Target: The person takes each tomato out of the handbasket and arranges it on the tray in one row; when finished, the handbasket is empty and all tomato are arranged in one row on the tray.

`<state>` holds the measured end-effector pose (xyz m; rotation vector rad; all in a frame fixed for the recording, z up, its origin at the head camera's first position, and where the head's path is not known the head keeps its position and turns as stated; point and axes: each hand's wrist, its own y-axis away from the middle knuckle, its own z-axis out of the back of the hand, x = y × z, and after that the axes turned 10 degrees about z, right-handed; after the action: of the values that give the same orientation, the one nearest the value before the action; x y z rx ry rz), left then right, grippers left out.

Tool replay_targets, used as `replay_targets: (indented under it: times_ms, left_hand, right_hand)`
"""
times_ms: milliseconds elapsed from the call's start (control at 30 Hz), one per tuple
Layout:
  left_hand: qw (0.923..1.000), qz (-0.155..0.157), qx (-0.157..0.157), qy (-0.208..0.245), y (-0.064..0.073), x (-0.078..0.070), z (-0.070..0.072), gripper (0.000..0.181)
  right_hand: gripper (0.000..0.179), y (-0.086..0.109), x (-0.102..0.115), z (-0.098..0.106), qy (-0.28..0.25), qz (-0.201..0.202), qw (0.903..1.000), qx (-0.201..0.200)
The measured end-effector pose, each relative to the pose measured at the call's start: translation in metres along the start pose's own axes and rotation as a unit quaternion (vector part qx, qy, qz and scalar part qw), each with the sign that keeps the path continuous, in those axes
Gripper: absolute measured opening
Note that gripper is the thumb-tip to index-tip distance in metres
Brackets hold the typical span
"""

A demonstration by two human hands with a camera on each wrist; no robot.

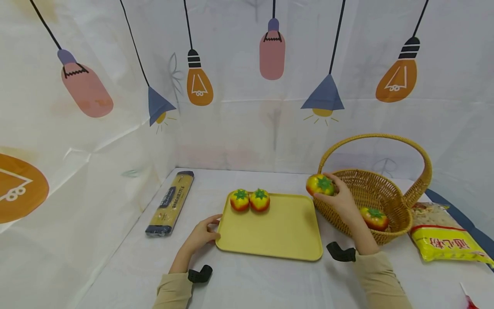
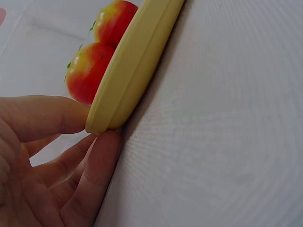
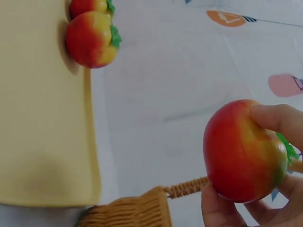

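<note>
- Right hand (image 1: 341, 201): we find its grip closed about a red-and-yellow fruit (image 1: 319, 184), fingers and thumb on its sides, beside the left rim of the wicker basket (image 1: 380, 186).
- Left hand (image 1: 202, 231): we note its grip pinching the left rim of the yellow tray (image 1: 270, 231).
- Two matching fruits (image 1: 260, 200) stand side by side near the tray's far-left corner; another fruit (image 1: 373, 219) lies in the basket.
- Drop risk: the held skin looks glossy; should the fingertips slip, we judge the fruit could fall to the tabletop (image 1: 251, 283) between tray and basket.
- Snag risk: the forearm, passing close to the basket, could knock it.
- Roll risk: if the left hand lifted the rim, the rounded pair could roll.
</note>
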<state>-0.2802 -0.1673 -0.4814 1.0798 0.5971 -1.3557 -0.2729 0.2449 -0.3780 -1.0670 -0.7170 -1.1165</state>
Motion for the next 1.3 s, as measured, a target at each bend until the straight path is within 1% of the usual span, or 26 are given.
replay_targets:
  times_ms: [200,400,567,700,767,967,1100,1300]
  left_hand:
    - [1.0000,0.000,-0.002,-0.001,0.000,0.000,-0.001,0.063]
    - [1.0000,-0.001,-0.002,-0.003,0.000,0.000,-0.001,0.063]
    - [1.0000,-0.001,-0.002,-0.003,-0.001,0.000,-0.001,0.063]
    - [1.0000,-0.002,-0.002,-0.005,-0.001,0.001,-0.001,0.063]
    - [1.0000,-0.004,0.000,-0.005,-0.001,0.002,-0.001,0.063]
    - [0.9999,-0.007,0.010,0.000,-0.001,0.002,-0.001,0.064]
    - [1.0000,-0.004,0.007,0.000,0.000,0.001,-0.001,0.064]
    - [1.0000,-0.001,0.001,-0.001,-0.001,0.001,-0.001,0.064]
  right_hand:
    - [0.080,-0.003,-0.002,-0.010,-0.028,-0.003,0.9995,0.011]
    - [0.079,-0.005,-0.002,-0.018,-0.004,-0.003,0.9998,0.017]
    - [0.078,-0.005,-0.005,-0.025,-0.028,-0.003,0.9994,0.022]
    - [0.078,-0.007,-0.008,-0.032,-0.025,-0.008,0.9993,0.025]
    - [0.077,-0.008,-0.009,-0.036,-0.012,-0.016,0.9995,0.025]
    - [0.077,-0.009,-0.008,-0.047,-0.012,-0.033,0.9991,0.024]
    - [0.076,-0.010,-0.009,-0.053,-0.021,-0.039,0.9988,0.022]
    - [0.074,-0.011,-0.011,-0.065,-0.031,-0.037,0.9988,0.011]
